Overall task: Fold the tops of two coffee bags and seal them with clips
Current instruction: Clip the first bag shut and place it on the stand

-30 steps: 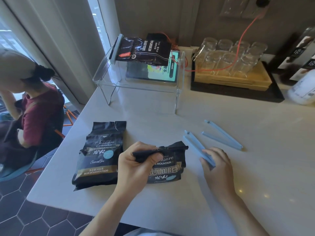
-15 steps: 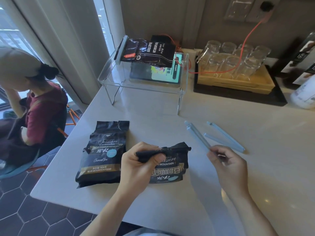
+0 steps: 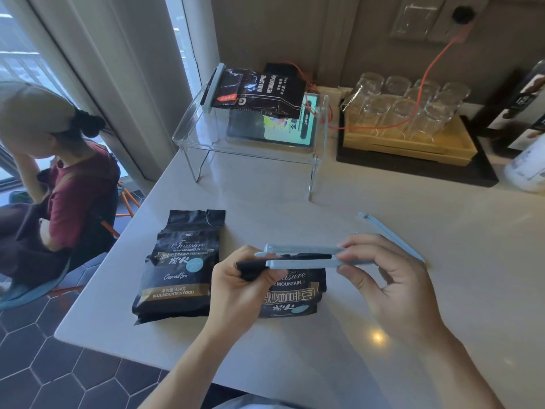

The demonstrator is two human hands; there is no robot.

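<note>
left hand (image 3: pixel 236 286) pinches folded bag (image 3: pixel 290 290) top; right hand (image 3: pixel 383 278) fingers clamp clip (image 3: pixel 300 256), its bars straddling the fold between both hands.

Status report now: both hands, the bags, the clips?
Left hand pinches folded top of near bag. Right hand holds open blue clip around the fold, not shut. Second bag unfolded; spare clip on counter. Nothing in the way.

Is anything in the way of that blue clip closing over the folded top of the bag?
Nothing visible is. The clip in the right hand already straddles the folded top, which shows between its two bars. The left hand pinches the fold at the clip's open end.
</note>
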